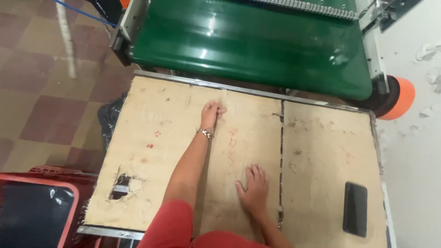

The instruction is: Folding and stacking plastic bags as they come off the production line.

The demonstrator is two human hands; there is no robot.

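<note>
My left hand [212, 112] reaches to the far side of a worn wooden tabletop [156, 138]. Its fingers are closed on the end of a pale, see-through plastic piece [223, 97] that lies on the board. A bracelet sits on that wrist. My right hand [252, 186] rests flat on the board near the front, fingers spread, holding nothing. It lies just left of the seam [281, 156] between the two boards.
A green conveyor belt [248, 41] runs along the table's far edge, with an orange roller [398, 98] at its right end. A black phone [355, 209] lies at the front right. The board has a broken hole [123, 186]. A red crate [36, 206] and a black bag [110, 121] stand to the left.
</note>
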